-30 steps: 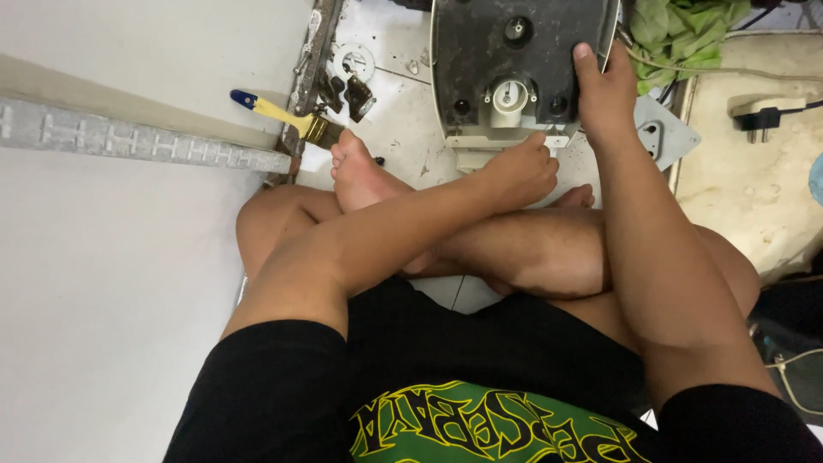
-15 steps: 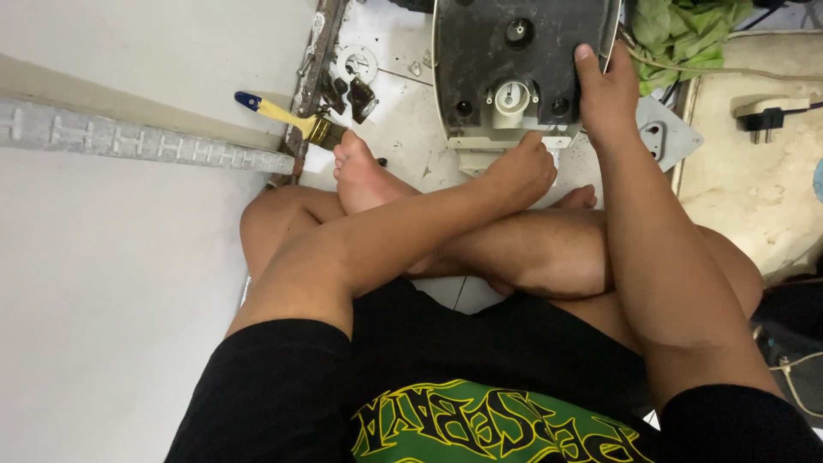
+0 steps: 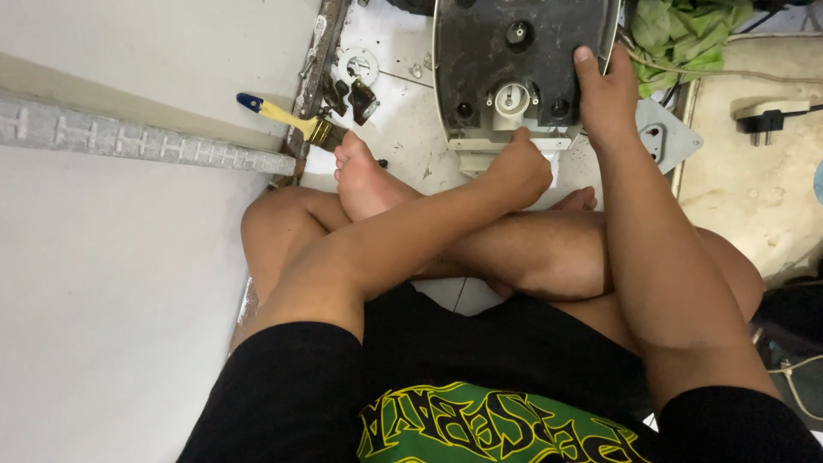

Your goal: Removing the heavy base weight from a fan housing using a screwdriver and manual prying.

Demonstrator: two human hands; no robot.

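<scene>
Grimy grey oval appliance base (image 3: 523,69) cut off above fingers, right hand (image 3: 607,94) clamping its edge, left hand (image 3: 517,167) curled, grip unclear, one yellow paintbrush (image 3: 287,120) well left.

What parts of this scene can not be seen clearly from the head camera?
- Left hand fingers: curled under the hand at the appliance's near edge, so what they hold is hidden.
- Grey appliance housing: far end cut off by the top edge.
- Paintbrush bristles: partly behind the foot.
- Small metal parts: too small to identify.
- Plug: its cable runs off the right edge.
</scene>
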